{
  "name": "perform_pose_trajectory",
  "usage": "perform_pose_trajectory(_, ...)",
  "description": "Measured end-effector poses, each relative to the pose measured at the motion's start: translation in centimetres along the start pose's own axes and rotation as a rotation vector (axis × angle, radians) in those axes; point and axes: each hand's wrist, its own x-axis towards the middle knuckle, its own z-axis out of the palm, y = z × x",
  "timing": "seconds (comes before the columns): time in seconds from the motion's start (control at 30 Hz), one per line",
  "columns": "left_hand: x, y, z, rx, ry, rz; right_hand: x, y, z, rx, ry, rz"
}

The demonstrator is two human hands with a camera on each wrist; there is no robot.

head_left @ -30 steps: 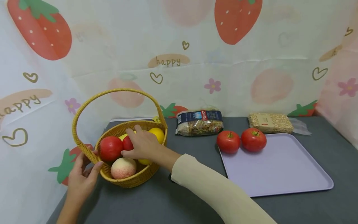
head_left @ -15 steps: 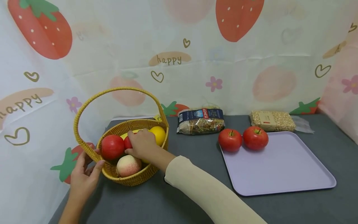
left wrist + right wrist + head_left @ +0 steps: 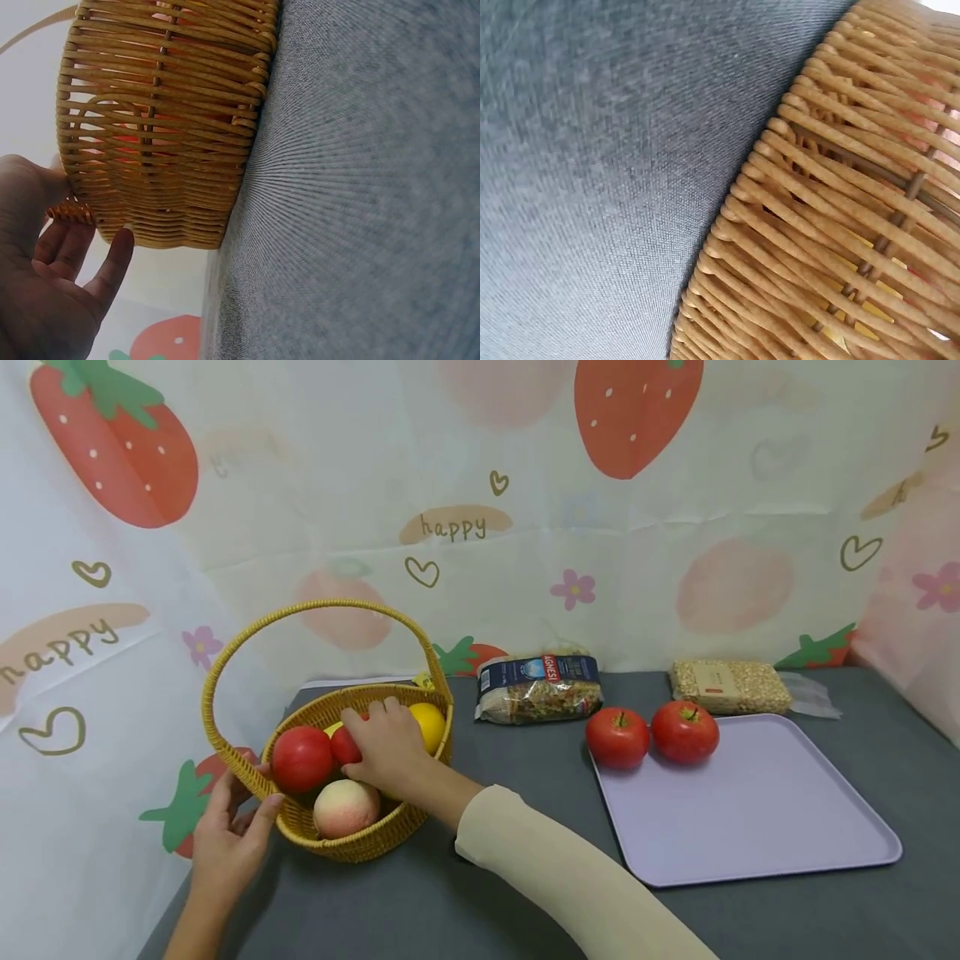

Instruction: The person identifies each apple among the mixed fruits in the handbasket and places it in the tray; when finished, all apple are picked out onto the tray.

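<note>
A yellow wicker basket [image 3: 360, 852] with a tall hoop handle stands on the left of the table. My left hand [image 3: 228, 847] grips its left rim where the handle joins; in the left wrist view the fingers of that left hand [image 3: 52, 292] lie against the wicker side [image 3: 165, 150]. My right hand [image 3: 393, 752] reaches into the basket, its fingers curved over a red apple [image 3: 345, 746] that they partly cover. Beside it lie a larger red apple [image 3: 302, 760], a pale pink peach [image 3: 347, 808] and a yellow lemon-like fruit [image 3: 429, 727]. The right wrist view shows only wicker [image 3: 840, 210] and tabletop.
A lilac tray [image 3: 750, 810] lies on the right of the grey table [image 3: 525, 810], with two red apples [image 3: 651, 735] at its back left corner. Behind stand a packet labelled AGNESI [image 3: 538, 689] and a bag of pale grains [image 3: 727, 687]. A printed curtain [image 3: 637, 560] closes off the back.
My right hand has settled lower over the red apple, its fingers closing round it. The peach has shifted slightly right and rolled a little. My left hand stays on the basket.
</note>
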Motion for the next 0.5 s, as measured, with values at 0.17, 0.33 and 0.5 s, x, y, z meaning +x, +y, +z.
perform_pose_trajectory(0.17,0.0,-0.3,0.0,-0.008,-0.004,0.017,-0.7,0.9,-0.5,0.08,0.092,-0.017)
perform_pose_trajectory(0.33,0.2,-0.2,-0.2,-0.027,-0.015,0.03,-1.5,1.8,-1.6,0.307,0.18,0.009)
perform_pose_trajectory(0.5,0.0,-0.2,-0.3,-0.033,-0.01,0.016,-3.3,2.5,-2.8,0.469,0.191,0.031)
